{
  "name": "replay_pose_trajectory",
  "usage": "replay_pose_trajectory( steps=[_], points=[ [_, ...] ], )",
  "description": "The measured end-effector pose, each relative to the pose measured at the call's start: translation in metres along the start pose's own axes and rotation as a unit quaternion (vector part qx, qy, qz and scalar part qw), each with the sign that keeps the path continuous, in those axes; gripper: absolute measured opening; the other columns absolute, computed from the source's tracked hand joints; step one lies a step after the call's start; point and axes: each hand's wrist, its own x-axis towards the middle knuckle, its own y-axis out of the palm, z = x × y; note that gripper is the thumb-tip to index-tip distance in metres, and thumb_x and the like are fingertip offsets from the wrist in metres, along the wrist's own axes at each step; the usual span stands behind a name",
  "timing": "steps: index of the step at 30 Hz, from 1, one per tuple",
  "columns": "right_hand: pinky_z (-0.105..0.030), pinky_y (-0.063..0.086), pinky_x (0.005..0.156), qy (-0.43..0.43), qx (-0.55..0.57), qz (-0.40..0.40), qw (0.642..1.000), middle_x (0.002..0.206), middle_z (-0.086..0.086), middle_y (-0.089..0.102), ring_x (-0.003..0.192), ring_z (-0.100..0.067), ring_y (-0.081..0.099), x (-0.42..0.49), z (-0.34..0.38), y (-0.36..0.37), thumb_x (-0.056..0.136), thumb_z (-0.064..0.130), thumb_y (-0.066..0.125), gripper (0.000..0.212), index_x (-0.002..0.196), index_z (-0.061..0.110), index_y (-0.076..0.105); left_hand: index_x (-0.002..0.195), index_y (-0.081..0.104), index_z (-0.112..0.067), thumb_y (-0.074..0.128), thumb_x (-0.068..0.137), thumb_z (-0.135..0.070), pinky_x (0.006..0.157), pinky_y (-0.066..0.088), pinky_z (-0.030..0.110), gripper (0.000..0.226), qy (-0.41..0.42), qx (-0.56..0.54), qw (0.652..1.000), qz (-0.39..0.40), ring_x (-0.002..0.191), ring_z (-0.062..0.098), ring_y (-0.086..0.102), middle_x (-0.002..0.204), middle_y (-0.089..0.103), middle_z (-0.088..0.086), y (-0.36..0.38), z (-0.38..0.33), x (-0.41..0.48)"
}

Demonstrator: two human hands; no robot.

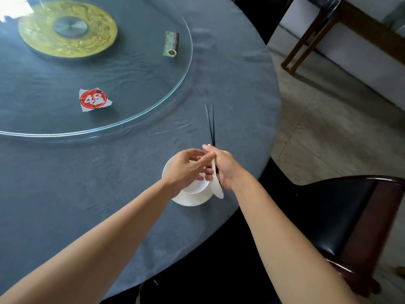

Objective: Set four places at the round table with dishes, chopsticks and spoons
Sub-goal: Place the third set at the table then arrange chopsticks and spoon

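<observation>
Holding thin black chopsticks [210,123] and white ceramic spoon [218,189] in right hand [226,170] grip, above white bowl [197,187] on white plate [190,200], near-right tabletop [109,183] edge. Left hand [186,167] grip: can't tell. Spoon looks slick and brittle; take it by the handle.

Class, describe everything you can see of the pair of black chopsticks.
The pair of thin black chopsticks is straight and slender, material unclear. Their tips splay slightly apart, pointing away toward the glass turntable; the near ends vanish into the right hand, which grips them with a white spoon. Whether the tips touch the blue tablecloth cannot be told.
</observation>
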Motion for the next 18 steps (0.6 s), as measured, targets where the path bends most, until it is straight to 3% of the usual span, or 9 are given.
replay_pose_trajectory(
  steps=[2,5,6,8,9,12,14,15,18],
  points=[
    [-0.028,0.046,0.049,0.010,0.042,-0.053,0.998,0.070,-0.010,0.061,0.048,-0.019,0.054,0.001,0.001,0.001,0.099,0.042,0.055,0.033,0.097,0.010,0.052,0.109,0.071,-0.013,0.079,0.082,-0.035,0.071,0.055,0.030,0.036,0.013,0.049,0.998,0.037,0.073,0.011,0.067,0.093,0.072,0.007,-0.001,0.004,-0.004],
    [-0.029,0.045,0.051,0.008,0.057,-0.108,0.992,0.058,-0.008,0.052,0.063,-0.028,0.054,0.007,-0.002,0.004,0.099,0.053,0.046,0.043,0.098,0.010,0.046,0.111,0.072,-0.020,0.088,0.070,-0.020,0.086,0.052,0.032,0.044,0.051,0.174,0.982,0.059,0.086,0.010,0.063,0.100,0.069,0.003,-0.002,0.004,-0.005],
    [-0.029,0.043,0.050,0.001,0.066,-0.115,0.991,0.053,-0.008,0.048,0.070,-0.031,0.053,0.011,-0.004,0.006,0.100,0.053,0.045,0.047,0.100,0.006,0.045,0.108,0.073,-0.022,0.085,0.070,-0.015,0.084,0.051,0.025,0.041,0.064,0.205,0.975,0.059,0.086,0.002,0.062,0.096,0.070,0.000,-0.001,0.003,-0.005],
    [-0.027,0.040,0.045,-0.010,0.097,-0.124,0.988,0.050,-0.007,0.044,0.070,-0.032,0.053,0.016,-0.007,0.010,0.101,0.050,0.045,0.052,0.110,-0.002,0.044,0.105,0.074,-0.023,0.075,0.072,-0.008,0.064,0.040,0.002,0.036,0.056,0.244,0.967,0.047,0.074,-0.018,0.057,0.085,0.067,-0.011,-0.002,0.001,-0.005],
    [-0.027,0.042,0.044,-0.017,0.105,-0.127,0.986,0.049,-0.006,0.044,0.064,-0.030,0.054,0.018,-0.008,0.011,0.101,0.048,0.046,0.053,0.115,-0.002,0.044,0.104,0.075,-0.022,0.071,0.074,-0.005,0.057,0.038,-0.001,0.035,0.046,0.254,0.965,0.040,0.068,-0.023,0.054,0.083,0.067,-0.014,-0.003,0.000,-0.004],
    [-0.041,0.058,0.055,-0.040,0.080,-0.155,0.984,0.060,-0.009,0.051,0.047,-0.024,0.056,0.024,-0.009,0.010,0.099,0.051,0.048,0.054,0.118,0.001,0.042,0.104,0.076,-0.016,0.066,0.081,-0.007,0.051,0.038,0.002,0.026,0.050,0.279,0.958,0.046,0.059,-0.004,0.059,0.091,0.074,-0.003,-0.006,-0.003,0.000],
    [-0.056,0.059,0.077,-0.053,0.038,-0.183,0.981,0.081,-0.012,0.053,0.063,-0.030,0.062,0.029,-0.012,0.008,0.096,0.057,0.049,0.060,0.118,0.002,0.040,0.102,0.077,-0.020,0.066,0.083,-0.013,0.049,0.040,0.007,0.023,0.039,0.281,0.957,0.059,0.058,0.008,0.061,0.092,0.077,0.000,-0.009,-0.005,0.002],
    [-0.057,0.057,0.084,-0.057,0.009,-0.196,0.979,0.090,-0.014,0.056,0.076,-0.033,0.065,0.030,-0.013,0.007,0.094,0.061,0.048,0.062,0.116,0.003,0.042,0.102,0.077,-0.025,0.065,0.083,-0.014,0.051,0.044,0.012,0.026,0.027,0.281,0.957,0.059,0.059,0.010,0.062,0.089,0.077,-0.002,-0.011,-0.005,0.004],
    [-0.048,0.055,0.089,-0.066,-0.063,-0.235,0.968,0.105,-0.012,0.061,0.097,-0.033,0.065,0.031,-0.013,0.004,0.095,0.064,0.040,0.057,0.104,0.009,0.048,0.102,0.078,-0.037,0.061,0.077,-0.010,0.059,0.046,0.020,0.040,0.002,0.320,0.946,0.045,0.069,0.012,0.061,0.083,0.077,-0.005,-0.014,0.001,0.010]
  ],
)
